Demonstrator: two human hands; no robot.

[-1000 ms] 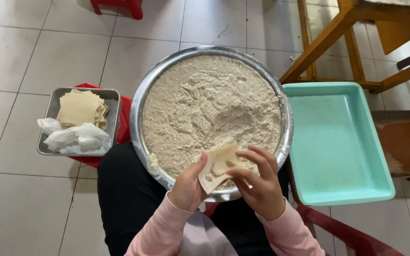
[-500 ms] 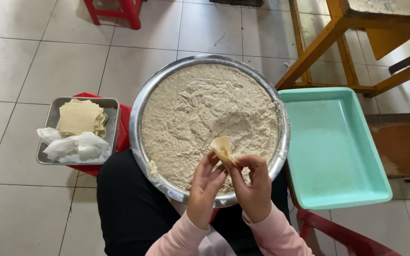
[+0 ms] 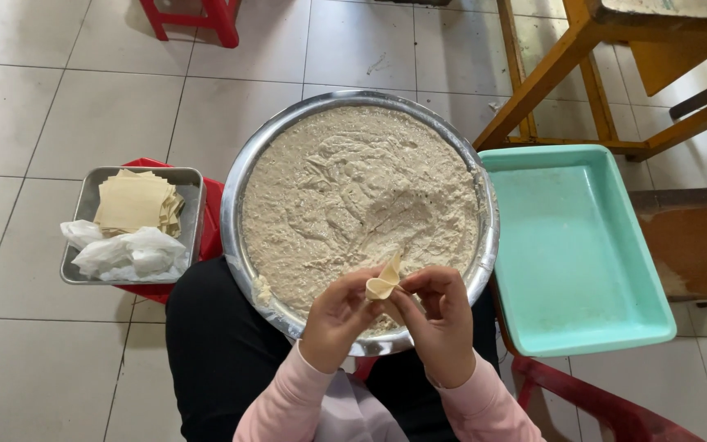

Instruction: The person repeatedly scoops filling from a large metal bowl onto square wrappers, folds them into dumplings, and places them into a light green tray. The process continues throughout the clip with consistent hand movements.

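The round metal basin point(image 3: 484, 245) of pale filling rests on the person's lap above a tiled floor point(image 3: 83, 106). The teal tray point(image 3: 574, 245) lies right; the small metal tray point(image 3: 75, 237) of square wrappers point(image 3: 134, 201) lies left. Left hand point(image 3: 337, 319) and right hand point(image 3: 439, 323), fingers narrowly pinched, hold the folded dumpling point(image 3: 384, 282) over the basin's near rim, apparently sealed.

pale tiled floor point(image 3: 59, 106) underfoot, bearing red stools point(image 3: 198, 18), a wooden table frame point(image 3: 583, 82) and the seated person. metal tray point(image 3: 194, 200) of wrappers resting on one red stool.
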